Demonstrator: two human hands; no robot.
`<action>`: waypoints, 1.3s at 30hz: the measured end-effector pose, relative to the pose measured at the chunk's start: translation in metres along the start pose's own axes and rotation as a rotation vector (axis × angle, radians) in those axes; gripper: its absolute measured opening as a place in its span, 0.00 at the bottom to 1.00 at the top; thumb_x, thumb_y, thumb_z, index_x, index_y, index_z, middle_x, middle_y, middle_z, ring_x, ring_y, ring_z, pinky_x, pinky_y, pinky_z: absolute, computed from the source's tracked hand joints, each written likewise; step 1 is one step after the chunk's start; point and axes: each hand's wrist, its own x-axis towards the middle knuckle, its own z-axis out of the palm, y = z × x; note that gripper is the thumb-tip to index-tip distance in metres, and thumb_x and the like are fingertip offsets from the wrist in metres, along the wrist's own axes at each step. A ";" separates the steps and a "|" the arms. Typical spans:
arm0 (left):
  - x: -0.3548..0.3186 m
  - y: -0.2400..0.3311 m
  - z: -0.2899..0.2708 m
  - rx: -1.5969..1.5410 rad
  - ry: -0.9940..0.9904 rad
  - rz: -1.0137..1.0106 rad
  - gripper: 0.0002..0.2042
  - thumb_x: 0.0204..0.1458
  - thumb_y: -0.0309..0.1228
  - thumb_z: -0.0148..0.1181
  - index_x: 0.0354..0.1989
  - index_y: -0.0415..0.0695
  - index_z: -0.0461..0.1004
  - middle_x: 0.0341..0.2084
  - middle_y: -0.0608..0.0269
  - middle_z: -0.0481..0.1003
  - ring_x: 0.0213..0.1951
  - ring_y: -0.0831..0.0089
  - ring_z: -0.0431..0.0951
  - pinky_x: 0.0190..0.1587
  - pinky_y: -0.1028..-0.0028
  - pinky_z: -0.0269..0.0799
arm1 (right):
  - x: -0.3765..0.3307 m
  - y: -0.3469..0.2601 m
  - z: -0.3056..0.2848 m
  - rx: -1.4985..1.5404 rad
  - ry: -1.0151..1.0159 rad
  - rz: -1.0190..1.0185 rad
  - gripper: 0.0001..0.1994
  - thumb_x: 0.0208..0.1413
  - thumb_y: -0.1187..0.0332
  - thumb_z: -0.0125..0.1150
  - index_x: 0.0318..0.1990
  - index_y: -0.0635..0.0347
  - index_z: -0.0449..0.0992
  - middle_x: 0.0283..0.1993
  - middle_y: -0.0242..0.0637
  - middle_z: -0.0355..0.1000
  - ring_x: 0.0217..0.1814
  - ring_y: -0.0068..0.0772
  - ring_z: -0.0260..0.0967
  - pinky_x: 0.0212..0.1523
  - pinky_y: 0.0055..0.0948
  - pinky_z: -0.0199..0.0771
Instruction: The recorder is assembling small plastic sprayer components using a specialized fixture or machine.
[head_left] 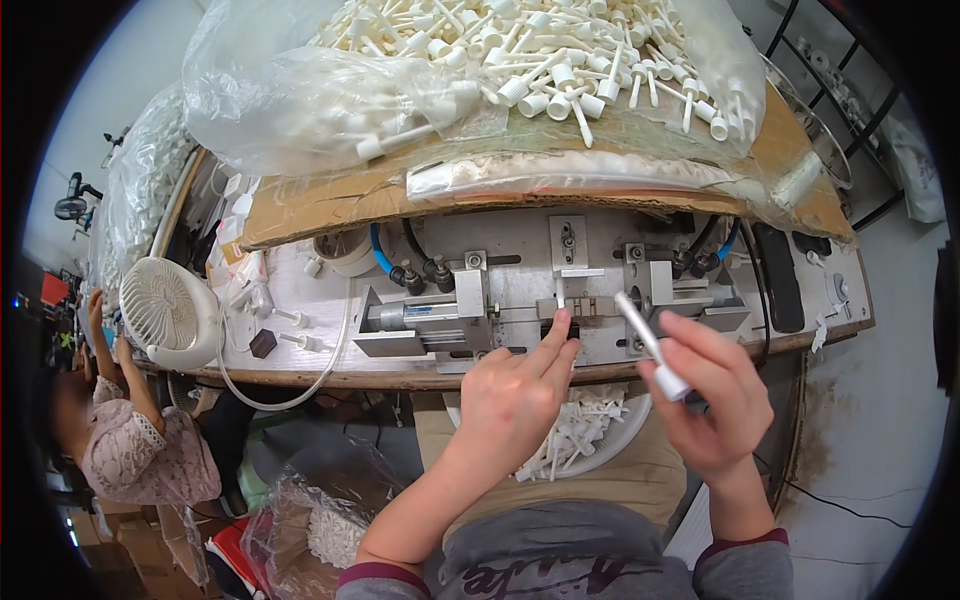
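My right hand (715,395) pinches a white applicator cap (648,345), its thin stem pointing up and left toward the machine. My left hand (515,390) reaches to the middle of a metal clamping fixture (585,307). Its index finger is stretched out, the tip at the lower end of a small white stem (561,290) standing in the fixture; whether they touch I cannot tell. The other left fingers are partly hidden. Facing the fixture from either side are a left pneumatic cylinder (430,318) and a right pneumatic cylinder (700,297).
A heap of white applicator caps (560,60) lies on a cardboard-covered shelf (330,205) above the bench. A bowl of white pieces (580,440) rests at my lap. A white fan (170,310) stands left, near another person (140,430). A black phone-like object (778,275) lies right.
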 end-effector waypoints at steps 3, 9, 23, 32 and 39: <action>-0.003 0.000 0.002 -0.046 0.025 -0.006 0.15 0.42 0.31 0.72 0.41 0.45 0.83 0.49 0.62 0.81 0.17 0.71 0.73 0.26 0.75 0.70 | -0.009 0.012 0.015 0.030 -0.048 -0.067 0.17 0.40 0.79 0.71 0.42 0.67 0.78 0.46 0.50 0.78 0.39 0.43 0.80 0.36 0.30 0.82; -0.024 0.007 -0.027 -0.270 -0.202 0.015 0.15 0.44 0.33 0.72 0.41 0.47 0.82 0.45 0.64 0.82 0.22 0.69 0.76 0.28 0.73 0.73 | -0.025 0.022 0.063 -0.115 -0.068 -0.267 0.06 0.45 0.77 0.66 0.33 0.65 0.77 0.45 0.48 0.79 0.33 0.33 0.77 0.29 0.25 0.75; -0.082 0.011 0.025 -0.395 -0.450 0.031 0.14 0.48 0.36 0.68 0.43 0.46 0.81 0.35 0.66 0.80 0.27 0.64 0.79 0.32 0.68 0.76 | -0.026 -0.006 0.066 -0.258 -0.347 -0.069 0.10 0.46 0.75 0.60 0.38 0.67 0.78 0.55 0.51 0.76 0.21 0.18 0.68 0.22 0.18 0.66; -0.088 0.015 0.049 -0.426 -0.536 -0.012 0.14 0.44 0.30 0.67 0.41 0.40 0.79 0.48 0.60 0.77 0.31 0.64 0.81 0.33 0.67 0.78 | -0.015 -0.013 0.067 -0.311 -0.462 0.013 0.16 0.42 0.76 0.61 0.41 0.69 0.78 0.57 0.56 0.74 0.17 0.25 0.69 0.20 0.23 0.70; -0.105 0.018 0.073 -0.441 -0.228 -0.113 0.22 0.45 0.35 0.71 0.50 0.43 0.77 0.58 0.55 0.71 0.46 0.58 0.76 0.47 0.63 0.75 | -0.017 -0.009 0.064 -0.227 -0.459 0.041 0.21 0.42 0.76 0.65 0.48 0.67 0.78 0.57 0.52 0.75 0.22 0.33 0.73 0.24 0.27 0.73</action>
